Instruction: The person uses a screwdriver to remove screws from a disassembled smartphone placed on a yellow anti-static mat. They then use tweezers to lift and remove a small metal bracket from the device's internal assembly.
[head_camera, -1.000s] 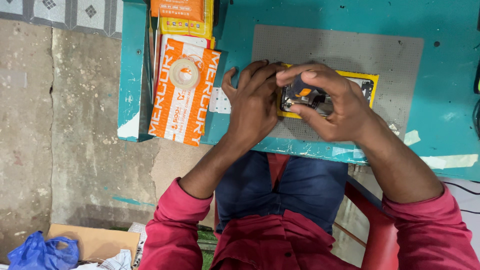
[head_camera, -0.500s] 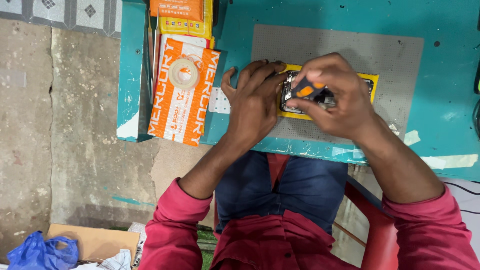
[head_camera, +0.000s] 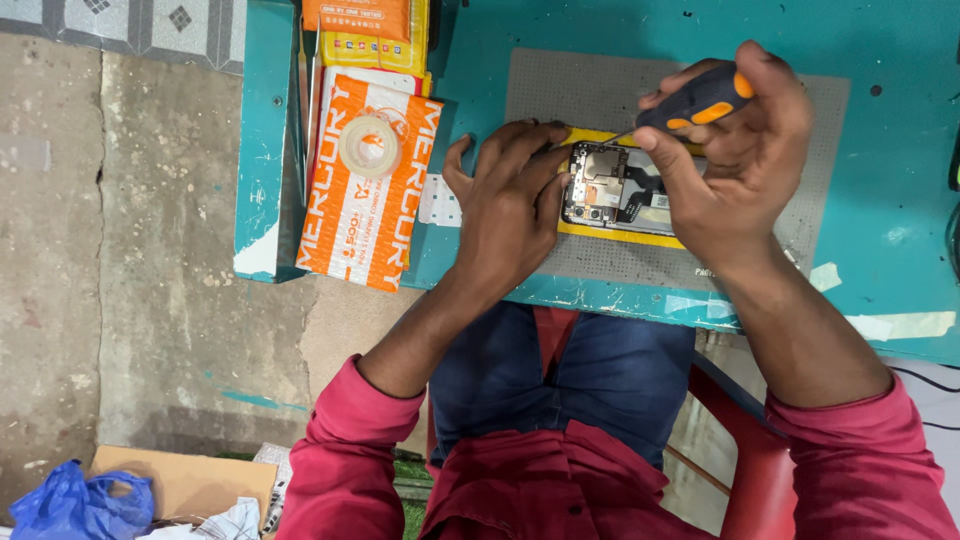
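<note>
Left hand (head_camera: 510, 205): yours lies palm down on the grey mat (head_camera: 800, 215), its fingers (head_camera: 535, 150) spread and pressed against the left end of the opened phone (head_camera: 612, 188); they steady it and close around nothing.
Right hand (head_camera: 735, 150): your fingers are clenched around the screwdriver (head_camera: 700, 100), thumb under the handle, knuckles raised above the phone.
Screwdriver: black handle with orange inlays, tilted, its thin shaft running down and left toward the top edge of the phone; the very tip is too small to tell whether it touches.
Opened phone: back removed, with dark boards, metal shields and a camera block showing; it lies flat on a yellow backing (head_camera: 610, 235), between your two hands, near the front edge of the mat.
Grey mat: rectangular, dotted, lying on the teal surface (head_camera: 890, 60).
Tape roll (head_camera: 370, 146): clear, resting on top of the orange and white packet (head_camera: 365, 215), well to the left of your left hand.
Packet: lies at the left part of the surface, its lower end hanging over the front edge; more orange and yellow packs (head_camera: 365, 35) sit just beyond it.
White strip (head_camera: 438, 200): small, patterned, between the packet and your left wrist.
Below the surface: your blue trousers, red sleeves, a red chair (head_camera: 745, 450).
Floor: bare concrete to the left, with a blue bag (head_camera: 70, 505) and a cardboard box (head_camera: 190, 480) in the near corner.
</note>
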